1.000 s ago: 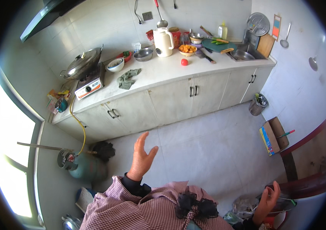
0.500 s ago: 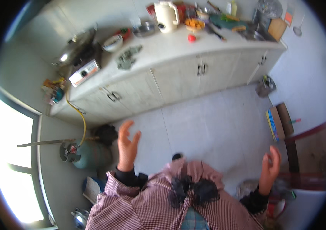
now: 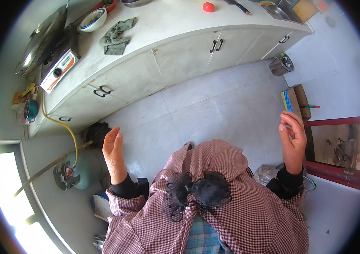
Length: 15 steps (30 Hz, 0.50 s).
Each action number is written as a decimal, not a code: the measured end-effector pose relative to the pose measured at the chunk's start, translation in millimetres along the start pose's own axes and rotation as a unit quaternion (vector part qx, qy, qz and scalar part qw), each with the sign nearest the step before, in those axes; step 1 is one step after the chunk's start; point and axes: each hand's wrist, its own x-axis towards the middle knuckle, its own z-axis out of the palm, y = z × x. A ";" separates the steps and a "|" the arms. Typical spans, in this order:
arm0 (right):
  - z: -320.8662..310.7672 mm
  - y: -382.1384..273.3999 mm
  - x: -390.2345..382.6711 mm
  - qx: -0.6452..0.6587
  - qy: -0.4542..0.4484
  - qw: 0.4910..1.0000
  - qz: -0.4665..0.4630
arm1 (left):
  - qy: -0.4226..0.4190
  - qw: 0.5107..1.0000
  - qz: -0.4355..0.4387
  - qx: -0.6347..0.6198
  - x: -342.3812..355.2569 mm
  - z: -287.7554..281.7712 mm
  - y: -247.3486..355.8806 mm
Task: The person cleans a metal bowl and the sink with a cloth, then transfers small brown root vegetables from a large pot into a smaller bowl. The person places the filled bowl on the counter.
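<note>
My left hand is raised at the left with loosely curved fingers, holding nothing. My right hand is raised at the right, fingers slightly bent and apart, also empty. Both are in the air above the floor, either side of my checked apron with its dark mesh bow. Beyond them runs a white counter carrying a red tomato, a green cloth, nested bowls, a knife and a gas stove with a lidded wok.
A gas cylinder with yellow hose and a long pole stand left, beside a window. At the right are a metal bin, cardboard box, red-framed doorway and steel sink.
The counter has moved upward in view and more of the apron shows. My left hand has shifted left; my right hand has risen in the picture.
</note>
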 end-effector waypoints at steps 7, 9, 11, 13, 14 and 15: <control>51.9 13.2 90.8 0.012 -0.038 0.998 -0.045 | 0.000 0.999 0.020 -0.026 64.0 26.4 19.2; 71.3 18.3 127.4 0.026 -0.055 0.996 -0.070 | 0.042 0.999 0.027 0.001 78.6 29.6 36.6; 93.2 20.0 168.3 0.066 -0.076 0.992 -0.075 | 0.072 0.996 0.045 0.019 102.0 34.8 60.0; 113.7 18.2 202.4 0.148 -0.106 0.983 -0.028 | 0.061 0.997 0.049 0.008 118.5 37.8 81.3; 126.0 16.9 222.1 0.220 -0.143 0.965 -0.003 | 0.057 0.997 0.054 0.020 126.3 40.3 89.3; 139.2 15.1 243.1 0.288 -0.183 0.940 0.024 | 0.067 0.995 0.067 0.036 135.9 42.7 96.2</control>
